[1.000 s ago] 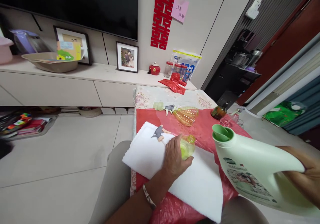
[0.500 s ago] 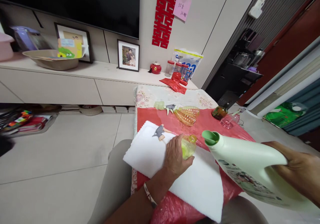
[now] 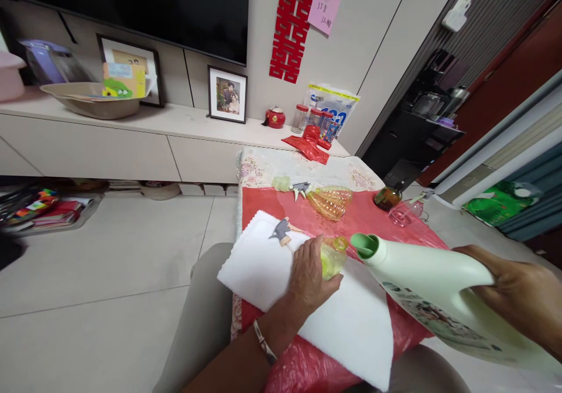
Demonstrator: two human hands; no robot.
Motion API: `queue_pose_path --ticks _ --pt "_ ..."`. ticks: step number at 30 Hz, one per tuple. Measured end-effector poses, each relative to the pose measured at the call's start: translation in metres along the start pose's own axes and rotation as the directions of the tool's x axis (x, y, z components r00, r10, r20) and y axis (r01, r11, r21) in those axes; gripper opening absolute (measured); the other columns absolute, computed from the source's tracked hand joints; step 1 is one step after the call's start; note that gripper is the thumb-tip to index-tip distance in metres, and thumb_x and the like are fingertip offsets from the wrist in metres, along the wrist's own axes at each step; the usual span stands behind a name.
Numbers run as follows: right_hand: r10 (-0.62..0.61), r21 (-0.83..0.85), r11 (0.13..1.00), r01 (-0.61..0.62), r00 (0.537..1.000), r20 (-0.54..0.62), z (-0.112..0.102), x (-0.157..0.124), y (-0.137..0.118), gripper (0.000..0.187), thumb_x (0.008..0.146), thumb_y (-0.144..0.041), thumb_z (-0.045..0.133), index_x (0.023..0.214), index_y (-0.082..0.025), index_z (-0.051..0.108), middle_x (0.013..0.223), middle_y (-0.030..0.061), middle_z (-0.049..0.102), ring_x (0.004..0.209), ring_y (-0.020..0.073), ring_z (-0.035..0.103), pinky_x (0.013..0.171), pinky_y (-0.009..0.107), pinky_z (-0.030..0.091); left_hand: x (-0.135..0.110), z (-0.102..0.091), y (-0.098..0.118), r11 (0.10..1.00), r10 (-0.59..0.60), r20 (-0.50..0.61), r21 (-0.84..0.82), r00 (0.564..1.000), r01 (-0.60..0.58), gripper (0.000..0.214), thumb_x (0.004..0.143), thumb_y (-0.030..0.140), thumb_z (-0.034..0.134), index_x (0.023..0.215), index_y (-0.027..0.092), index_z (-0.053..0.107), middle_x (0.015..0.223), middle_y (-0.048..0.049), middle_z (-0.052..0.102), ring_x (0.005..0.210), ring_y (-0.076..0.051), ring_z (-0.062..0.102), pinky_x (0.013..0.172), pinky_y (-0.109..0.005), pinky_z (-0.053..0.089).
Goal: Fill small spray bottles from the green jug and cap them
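My left hand [image 3: 309, 276] is wrapped round a small yellow see-through bottle [image 3: 334, 258], uncapped and standing on a white towel [image 3: 351, 328]. By its handle, my right hand [image 3: 513, 287] grips a large pale green detergent jug [image 3: 421, 270]. The jug lies tilted, its green spout [image 3: 365, 245] close to the bottle's mouth but apart from it. No stream of liquid shows between them. A grey spray trigger head [image 3: 281, 232] rests on the towel, left of the bottle. Beyond the towel lies an amber ribbed spray bottle [image 3: 331, 201] on its side.
Red plastic sheeting [image 3: 263, 202] covers much of the table. Near its right edge are a brown glass bottle [image 3: 387, 197] and a pink clear bottle [image 3: 406, 211]. Red-lidded jars [image 3: 300, 119] and a red pot [image 3: 275, 117] stand at the back by a framed photo [image 3: 227, 95].
The jug's spout has shifted slightly left, closer to the mouth of the yellow bottle. My left hand keeps its hold, and the view has moved a little.
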State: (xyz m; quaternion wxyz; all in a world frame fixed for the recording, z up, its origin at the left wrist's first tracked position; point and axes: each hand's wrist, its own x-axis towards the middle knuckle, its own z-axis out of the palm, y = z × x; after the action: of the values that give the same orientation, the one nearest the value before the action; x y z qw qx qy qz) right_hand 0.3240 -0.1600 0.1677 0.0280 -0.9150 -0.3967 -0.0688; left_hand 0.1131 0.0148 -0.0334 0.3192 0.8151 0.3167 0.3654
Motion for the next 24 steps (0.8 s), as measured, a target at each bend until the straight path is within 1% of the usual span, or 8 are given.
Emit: queue_pose_path --ticks 3,8,13,16,18,21,24 --pt "0.068 -0.013 0.998 -0.067 0.993 0.099 -0.005 0.002 -0.006 0.053 0.053 -0.044 0.046 0.098 -0.037 0.073 0.07 -0.0035 0.071 0.064 0.0236 0.067 0.058 0.033 0.045 0.0 0.0 0.0 1.0 0.006 0.001 0.0 1.0 -0.006 0.086 0.065 0.024 0.076 0.14 0.015 0.035 0.128 -0.0155 0.058 0.119 -0.034 0.055 0.103 -0.052 0.046" --pt "0.101 -0.047 0.994 -0.095 0.984 0.146 -0.011 0.003 -0.012 0.057 0.052 -0.046 0.046 0.102 -0.038 0.072 0.075 -0.0039 0.072 0.069 0.0244 0.068 0.062 0.033 0.046 0.0 -0.001 0.0 1.0 0.006 -0.007 -0.016 1.0 -0.006 0.085 0.065 0.023 0.075 0.139 0.016 0.036 0.127 -0.0155 0.059 0.119 -0.034 0.056 0.104 -0.051 0.047" --pt "0.087 -0.073 0.994 -0.076 0.985 0.153 -0.012 0.004 -0.016 0.057 0.054 -0.044 0.047 0.105 -0.039 0.071 0.077 -0.0032 0.073 0.071 0.0244 0.069 0.062 0.032 0.046 0.0 -0.002 0.0 1.0 0.007 -0.005 -0.024 1.0 -0.007 0.083 0.065 0.023 0.075 0.139 0.016 0.037 0.127 -0.0152 0.059 0.118 -0.034 0.056 0.103 -0.051 0.047" --pt "0.095 -0.083 0.993 -0.083 0.984 0.152 -0.012 0.005 -0.018 0.058 0.053 -0.043 0.047 0.105 -0.039 0.071 0.076 -0.002 0.073 0.071 0.0256 0.069 0.06 0.032 0.045 0.0 -0.001 0.0 1.0 0.009 -0.01 -0.012 1.0 -0.01 0.085 0.065 0.024 0.076 0.14 0.017 0.036 0.127 -0.0143 0.058 0.118 -0.034 0.056 0.102 -0.051 0.047" --pt "0.079 -0.087 0.994 -0.067 0.987 0.14 -0.012 0.006 -0.018 0.057 0.052 -0.042 0.048 0.104 -0.038 0.072 0.075 -0.0015 0.072 0.069 0.0255 0.069 0.059 0.032 0.045 0.0 -0.001 -0.001 1.0 0.012 -0.008 -0.007 1.0 -0.012 0.086 0.065 0.026 0.076 0.14 0.019 0.035 0.127 -0.0139 0.058 0.118 -0.034 0.056 0.102 -0.052 0.047" --pt "0.052 -0.093 0.995 -0.039 0.989 0.136 -0.012 0.008 -0.017 0.057 0.053 -0.042 0.049 0.105 -0.039 0.071 0.076 -0.0019 0.072 0.069 0.0246 0.068 0.058 0.031 0.045 0.0 -0.001 -0.001 1.0 0.01 -0.002 -0.013 1.0 -0.01 0.086 0.066 0.027 0.077 0.141 0.019 0.035 0.129 -0.0137 0.057 0.119 -0.034 0.055 0.103 -0.051 0.046" --pt "0.061 -0.114 0.993 -0.044 0.987 0.149 -0.012 0.01 -0.015 0.058 0.053 -0.043 0.048 0.106 -0.04 0.071 0.077 -0.0028 0.072 0.07 0.0244 0.068 0.06 0.031 0.045 0.0 -0.001 0.0 1.0 0.006 0.007 -0.013 1.0 -0.006 0.086 0.066 0.026 0.077 0.141 0.018 0.034 0.129 -0.0141 0.058 0.119 -0.034 0.055 0.103 -0.051 0.046"
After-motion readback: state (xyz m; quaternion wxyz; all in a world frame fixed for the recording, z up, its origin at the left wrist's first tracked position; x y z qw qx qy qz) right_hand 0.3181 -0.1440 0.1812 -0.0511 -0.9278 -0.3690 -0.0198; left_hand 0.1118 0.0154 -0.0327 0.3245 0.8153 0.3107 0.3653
